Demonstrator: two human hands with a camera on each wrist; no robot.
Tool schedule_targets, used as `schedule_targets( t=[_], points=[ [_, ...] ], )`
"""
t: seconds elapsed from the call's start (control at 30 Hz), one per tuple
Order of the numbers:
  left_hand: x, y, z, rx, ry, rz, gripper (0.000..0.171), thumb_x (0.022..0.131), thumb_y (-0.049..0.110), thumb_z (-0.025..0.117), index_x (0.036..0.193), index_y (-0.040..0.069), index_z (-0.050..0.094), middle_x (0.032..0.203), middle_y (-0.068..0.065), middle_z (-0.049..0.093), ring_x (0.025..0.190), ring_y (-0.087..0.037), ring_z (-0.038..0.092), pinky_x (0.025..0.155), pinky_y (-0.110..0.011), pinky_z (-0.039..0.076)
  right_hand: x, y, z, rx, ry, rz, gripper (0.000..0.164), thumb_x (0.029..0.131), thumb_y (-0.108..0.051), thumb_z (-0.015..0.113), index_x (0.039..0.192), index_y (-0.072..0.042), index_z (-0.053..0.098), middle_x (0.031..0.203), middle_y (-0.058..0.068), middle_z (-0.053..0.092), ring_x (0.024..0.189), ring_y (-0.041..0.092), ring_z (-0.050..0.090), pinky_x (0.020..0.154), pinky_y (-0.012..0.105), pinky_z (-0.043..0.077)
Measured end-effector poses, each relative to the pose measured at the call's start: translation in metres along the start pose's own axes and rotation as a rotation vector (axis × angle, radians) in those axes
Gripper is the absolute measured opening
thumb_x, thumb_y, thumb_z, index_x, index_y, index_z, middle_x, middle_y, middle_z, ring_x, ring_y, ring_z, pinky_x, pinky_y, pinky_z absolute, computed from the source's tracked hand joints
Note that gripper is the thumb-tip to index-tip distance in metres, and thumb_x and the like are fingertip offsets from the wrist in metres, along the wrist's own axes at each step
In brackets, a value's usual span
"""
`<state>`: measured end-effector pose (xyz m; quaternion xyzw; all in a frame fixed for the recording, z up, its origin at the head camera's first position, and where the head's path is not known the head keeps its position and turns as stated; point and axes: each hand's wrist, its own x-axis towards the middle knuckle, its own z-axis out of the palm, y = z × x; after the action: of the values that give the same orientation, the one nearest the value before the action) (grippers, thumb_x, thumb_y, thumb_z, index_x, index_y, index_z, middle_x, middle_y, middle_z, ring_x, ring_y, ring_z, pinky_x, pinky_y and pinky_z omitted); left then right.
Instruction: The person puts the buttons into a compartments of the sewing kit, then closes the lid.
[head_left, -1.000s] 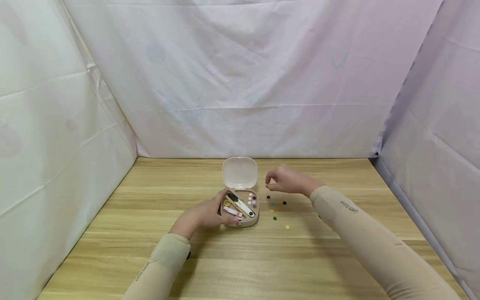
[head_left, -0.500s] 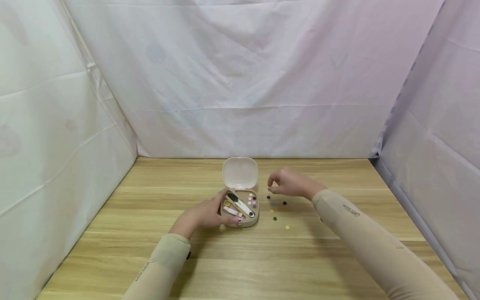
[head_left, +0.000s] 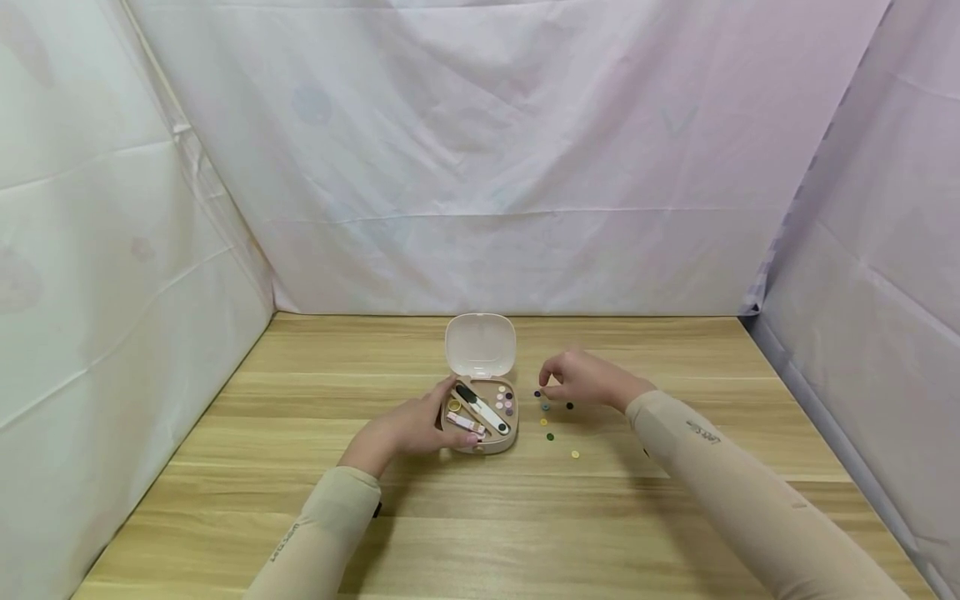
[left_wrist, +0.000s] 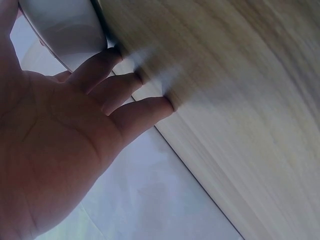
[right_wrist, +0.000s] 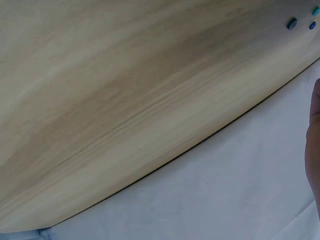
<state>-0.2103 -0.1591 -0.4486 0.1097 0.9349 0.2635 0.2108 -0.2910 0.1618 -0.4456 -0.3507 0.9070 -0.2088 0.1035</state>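
**The right hand [head_left: 588, 382] was lowered toward a navy button [head_left: 537, 394]**

On the tabletop [head_left: 225, 467], the box [head_left: 497, 448], lid raised, was held between the left hand's [head_left: 401, 432] thumb and fingers. Over the last second the right hand had been brought down beside the loose buttons [head_left: 551, 437]; whether one was pinched could not be told. These were thereby seemingly put within reach; others lay in the box.
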Motion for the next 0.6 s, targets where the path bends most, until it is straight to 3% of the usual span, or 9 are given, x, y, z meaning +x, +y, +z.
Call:
schedule_targets(
  t=[0.6],
  points=[
    [0.001,-0.001,0.0,0.008,0.004,-0.002,0.121,0.083,0.074,0.078,0.173,0.029,0.011,0.167,-0.025,0.043,0.148,-0.049,0.05,0.122,-0.063,0.041,-0.005,0.01,0.021,0.027,-0.023,-0.007,0.006,0.095,-0.014,0.075,0.097,-0.011,0.08,0.064,-0.008,0.053,0.059,0.003,0.043,0.055,0.02,0.04]
  ],
)
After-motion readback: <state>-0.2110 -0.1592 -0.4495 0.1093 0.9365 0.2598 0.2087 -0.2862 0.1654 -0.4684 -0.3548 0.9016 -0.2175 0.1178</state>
